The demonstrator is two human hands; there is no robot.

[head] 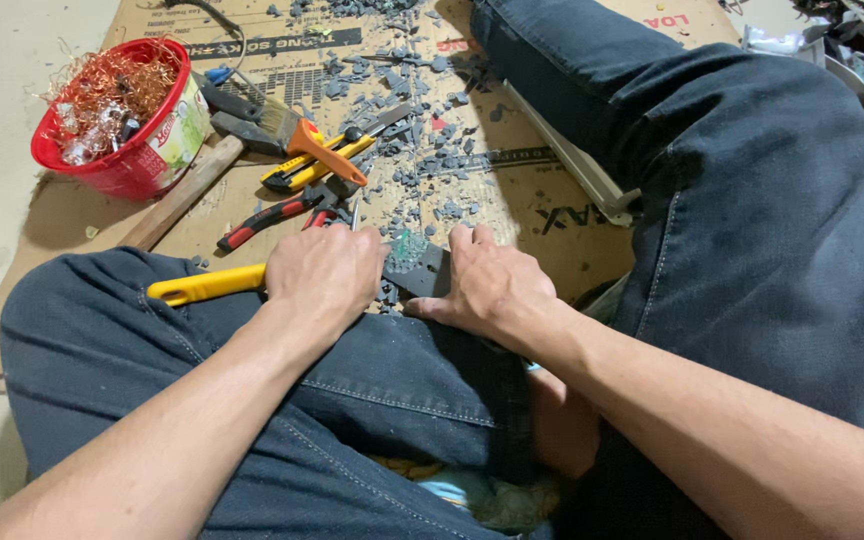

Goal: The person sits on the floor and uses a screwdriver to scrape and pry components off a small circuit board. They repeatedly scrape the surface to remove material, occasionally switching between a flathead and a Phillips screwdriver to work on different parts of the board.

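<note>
Item 1, nearest: 2 bare forearms reach forward over crossed legs in dark blue jeans [402, 390], the person seated on the floor.

Item 2: left hand [320, 278], clenched around a yellow-handled tool [207, 285]. The handle sticks out to the left across the left thigh; the working end is hidden under the hand, so its kind cannot be told.

Item 3: right hand [492, 285], fingers spread and pressing down, not clenched, on a dark grey plastic piece [422, 268]. The piece lies between the 2 hands, at the near edge of the cardboard sheet [542, 215], just beyond the left knee. A small green patch shows on its top edge.

Item 4: grey plastic fragments [422, 150], many, scattered over the cardboard from the hands outward.

Item 5: red-handled pliers [272, 215], lying just beyond the left hand.

Item 6: paintbrush [307, 140] with orange handle, lying across a yellow-and-black tool [302, 172].

Item 7: wooden handle [187, 190], lying diagonally at the left edge of the cardboard, its head hidden under the other tools.

Item 8: red plastic tub [122, 115], far left, filled with tangled copper wire [117, 85] and some silvery scraps.

Item 9: long grey plastic strip [577, 165], lying alongside the right leg.
</note>
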